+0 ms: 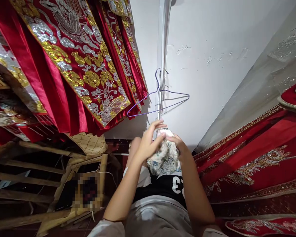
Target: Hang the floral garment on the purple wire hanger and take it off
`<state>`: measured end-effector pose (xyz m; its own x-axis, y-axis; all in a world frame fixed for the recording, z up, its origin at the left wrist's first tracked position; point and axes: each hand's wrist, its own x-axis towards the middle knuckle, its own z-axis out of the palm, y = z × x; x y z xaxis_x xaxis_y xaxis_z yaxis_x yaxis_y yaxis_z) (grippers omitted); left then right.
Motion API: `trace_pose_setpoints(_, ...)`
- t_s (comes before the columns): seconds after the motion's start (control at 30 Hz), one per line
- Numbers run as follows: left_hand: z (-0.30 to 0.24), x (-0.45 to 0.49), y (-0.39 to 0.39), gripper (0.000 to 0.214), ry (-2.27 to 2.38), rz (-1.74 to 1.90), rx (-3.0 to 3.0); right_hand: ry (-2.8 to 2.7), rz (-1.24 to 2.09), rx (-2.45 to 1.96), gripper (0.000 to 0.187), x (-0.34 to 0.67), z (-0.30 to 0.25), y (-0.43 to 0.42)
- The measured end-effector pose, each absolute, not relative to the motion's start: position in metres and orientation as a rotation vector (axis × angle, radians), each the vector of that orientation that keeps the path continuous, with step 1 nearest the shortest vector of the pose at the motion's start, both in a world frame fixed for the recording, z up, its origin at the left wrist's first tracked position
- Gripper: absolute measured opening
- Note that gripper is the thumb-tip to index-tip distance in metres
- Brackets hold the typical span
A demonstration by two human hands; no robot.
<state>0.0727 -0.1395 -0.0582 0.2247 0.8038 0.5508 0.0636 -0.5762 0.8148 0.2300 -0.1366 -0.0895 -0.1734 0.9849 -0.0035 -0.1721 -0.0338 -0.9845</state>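
Note:
A bunched piece of patterned white-and-green cloth (165, 158) is held up in front of my chest. My left hand (149, 140) is closed over its top left, fingers curled across the fabric. My right hand (179, 142) grips it from the right side, fingers wrapped round the bundle. Just above my hands a purple wire hanger (162, 98) hangs bare from a vertical white pipe (162, 49) on the white wall.
Red garments with gold and silver embroidery (84, 65) hang at the upper left. More red embroidered cloth (251, 158) lies at the right under clear plastic (261, 82). A wooden frame (51, 184) and a woven tan item (88, 143) sit at the lower left.

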Motion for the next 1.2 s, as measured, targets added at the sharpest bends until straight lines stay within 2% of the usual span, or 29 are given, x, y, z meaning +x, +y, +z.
trace_pose_setpoints(0.1,-0.065,0.055,-0.111,0.052,0.693,1.217,1.851,-1.403,1.714,-0.944,0.033,0.236,-0.065,-0.131)
trace_pose_setpoints(0.2,-0.079,0.036,-0.097,0.066,0.725,0.819,1.935,-1.793,1.509,-0.916,0.006,0.245,-0.038,-0.117)
trace_pose_setpoints(0.3,-0.088,0.018,-0.103,0.063,0.705,0.455,1.947,-1.909,1.087,-0.869,0.012,0.254,-0.016,-0.096)
trace_pose_setpoints(0.37,-0.087,0.01,-0.11,0.054,0.698,0.418,1.939,-1.904,0.958,-0.811,0.02,0.255,-0.008,-0.084)
trace_pose_setpoints(0.5,-0.081,0.008,-0.118,0.029,0.843,0.785,2.078,-1.967,0.994,-0.75,0.034,0.243,-0.005,-0.073)
trace_pose_setpoints(0.6,-0.082,0.012,-0.115,0.033,0.828,0.905,1.934,-2.0,1.038,-0.768,0.04,0.234,-0.009,-0.067)
trace_pose_setpoints(0.7,-0.085,0.01,-0.109,0.04,0.822,0.805,1.807,-1.982,1.03,-0.829,0.055,0.234,-0.014,-0.052)
trace_pose_setpoints(0.8,-0.084,-0.004,-0.105,0.039,1.004,0.746,1.961,-1.903,0.894,-0.939,0.068,0.243,-0.025,-0.027)
trace_pose_setpoints(0.87,-0.083,-0.017,-0.103,0.039,1.138,0.614,2.141,-1.845,0.752,-1.0,0.066,0.251,-0.035,-0.009)
trace_pose_setpoints(1.03,-0.087,-0.052,-0.093,0.045,1.465,0.079,2.384,-1.844,0.703,-1.06,0.04,0.275,-0.061,0.01)
trace_pose_setpoints(1.2,-0.071,-0.071,-0.071,0.038,1.847,-0.025,2.412,-1.876,0.608,-1.03,0.029,0.293,-0.063,-0.003)
